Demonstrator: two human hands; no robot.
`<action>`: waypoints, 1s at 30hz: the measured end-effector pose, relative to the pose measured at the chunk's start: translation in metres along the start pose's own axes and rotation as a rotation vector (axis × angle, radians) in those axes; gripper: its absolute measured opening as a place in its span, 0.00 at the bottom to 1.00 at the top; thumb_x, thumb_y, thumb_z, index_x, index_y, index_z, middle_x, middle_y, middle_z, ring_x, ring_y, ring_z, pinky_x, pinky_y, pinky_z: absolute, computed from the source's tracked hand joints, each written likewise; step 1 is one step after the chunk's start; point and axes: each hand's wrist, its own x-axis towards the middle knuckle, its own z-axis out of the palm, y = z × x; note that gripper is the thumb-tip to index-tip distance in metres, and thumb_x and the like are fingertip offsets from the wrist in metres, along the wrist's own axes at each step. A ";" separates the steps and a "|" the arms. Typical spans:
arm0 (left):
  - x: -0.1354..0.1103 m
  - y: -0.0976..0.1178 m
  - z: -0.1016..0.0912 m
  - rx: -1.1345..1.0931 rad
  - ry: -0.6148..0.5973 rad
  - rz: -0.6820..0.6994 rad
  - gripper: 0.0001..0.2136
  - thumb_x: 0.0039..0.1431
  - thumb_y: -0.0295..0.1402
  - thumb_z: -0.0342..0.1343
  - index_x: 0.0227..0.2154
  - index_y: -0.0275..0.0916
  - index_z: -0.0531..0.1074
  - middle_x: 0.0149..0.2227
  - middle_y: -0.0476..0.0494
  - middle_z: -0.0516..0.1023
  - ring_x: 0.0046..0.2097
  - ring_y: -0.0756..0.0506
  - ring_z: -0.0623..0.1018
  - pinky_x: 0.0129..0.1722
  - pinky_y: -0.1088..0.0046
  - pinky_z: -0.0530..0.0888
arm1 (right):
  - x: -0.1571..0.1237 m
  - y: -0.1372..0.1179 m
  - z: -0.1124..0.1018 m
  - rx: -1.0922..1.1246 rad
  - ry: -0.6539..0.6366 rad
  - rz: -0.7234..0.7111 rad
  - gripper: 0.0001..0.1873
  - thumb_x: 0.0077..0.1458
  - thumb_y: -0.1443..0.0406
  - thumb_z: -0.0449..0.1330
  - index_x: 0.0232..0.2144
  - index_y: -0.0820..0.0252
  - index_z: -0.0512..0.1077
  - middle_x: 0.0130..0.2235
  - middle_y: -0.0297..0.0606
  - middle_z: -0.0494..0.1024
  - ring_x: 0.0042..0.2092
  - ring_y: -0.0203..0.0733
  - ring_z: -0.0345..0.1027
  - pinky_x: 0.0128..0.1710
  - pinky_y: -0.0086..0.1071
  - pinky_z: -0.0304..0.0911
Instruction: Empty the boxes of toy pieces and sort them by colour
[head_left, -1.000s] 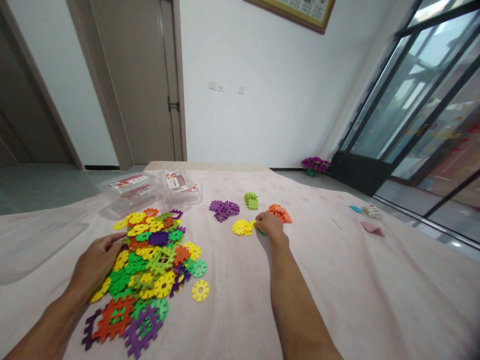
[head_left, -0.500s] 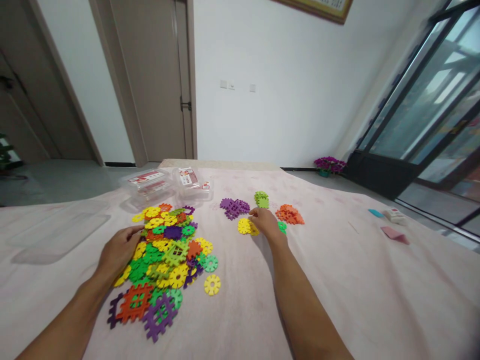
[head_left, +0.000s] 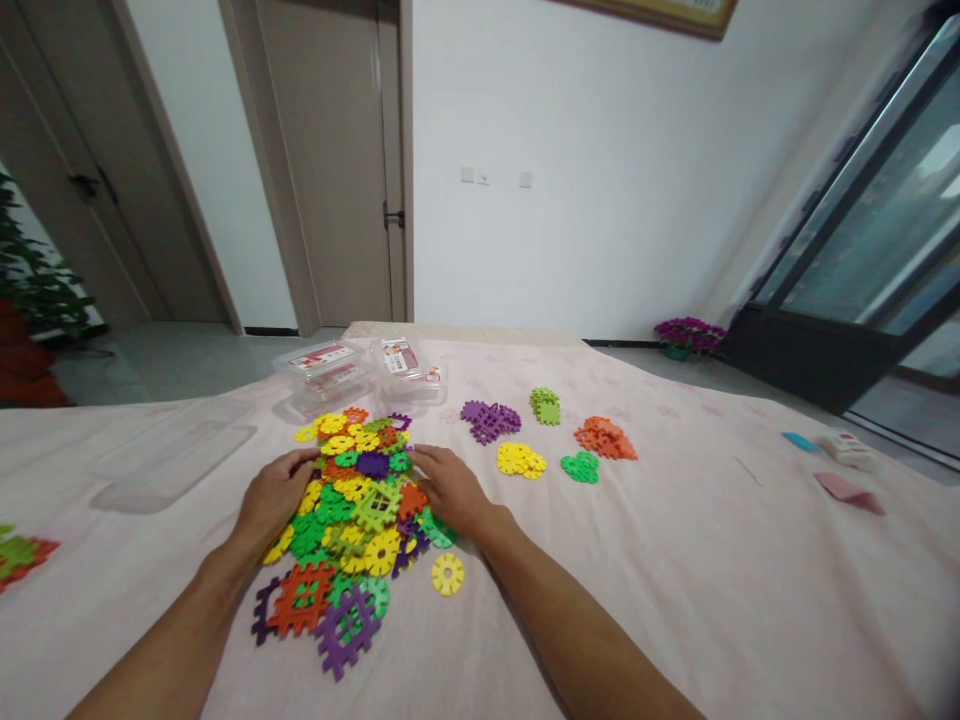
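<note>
A mixed heap of plastic interlocking pieces (head_left: 330,510), yellow, green, orange and purple, lies on the cloth in front of me. My left hand (head_left: 276,492) rests against the heap's left edge, fingers stretched toward it and no piece seen in its grasp. Across from it, my right hand (head_left: 451,488) lies at the right edge with its fingers extended over some pieces; its fingertips touch or hover close to them. A large purple square piece (head_left: 349,630) and an orange square piece (head_left: 301,598) lie at the near end. One yellow flower-shaped piece (head_left: 448,575) sits apart.
Sorted piles stand to the right: purple (head_left: 491,420), light green (head_left: 546,406), yellow (head_left: 520,460), orange (head_left: 604,438) and green (head_left: 580,467). Clear plastic boxes (head_left: 409,375) stand behind the heap. A transparent lid (head_left: 176,465) lies left. A pink paper (head_left: 849,492) is far right.
My right hand has moved left from the yellow pile to the heap's right edge. My left hand stays by the heap. The view has turned slightly left.
</note>
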 end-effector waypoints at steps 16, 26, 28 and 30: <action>-0.001 0.008 -0.001 -0.033 -0.055 0.121 0.20 0.59 0.41 0.49 0.49 0.42 0.78 0.52 0.44 0.82 0.53 0.40 0.80 0.53 0.67 0.73 | 0.014 0.009 0.008 -0.021 -0.001 0.095 0.21 0.59 0.70 0.58 0.55 0.59 0.73 0.53 0.44 0.77 0.55 0.45 0.68 0.58 0.41 0.62; 0.003 0.002 0.004 -0.068 -0.097 0.140 0.21 0.58 0.43 0.51 0.50 0.42 0.77 0.52 0.43 0.81 0.52 0.39 0.79 0.52 0.66 0.73 | 0.017 0.009 0.007 -0.097 -0.044 0.122 0.22 0.61 0.66 0.60 0.58 0.58 0.71 0.57 0.46 0.74 0.59 0.48 0.65 0.61 0.42 0.56; 0.003 0.003 0.004 -0.071 -0.094 0.124 0.21 0.59 0.42 0.51 0.50 0.42 0.77 0.52 0.43 0.81 0.53 0.39 0.79 0.53 0.66 0.72 | 0.018 0.009 0.005 -0.078 -0.035 0.138 0.19 0.59 0.63 0.64 0.53 0.58 0.75 0.51 0.44 0.77 0.54 0.48 0.67 0.56 0.40 0.58; 0.002 0.003 0.004 -0.084 -0.089 0.103 0.20 0.59 0.41 0.50 0.49 0.42 0.78 0.52 0.44 0.82 0.53 0.40 0.79 0.54 0.65 0.72 | 0.017 0.008 0.003 -0.074 -0.012 0.151 0.19 0.57 0.60 0.67 0.49 0.58 0.76 0.45 0.42 0.77 0.49 0.47 0.67 0.52 0.39 0.59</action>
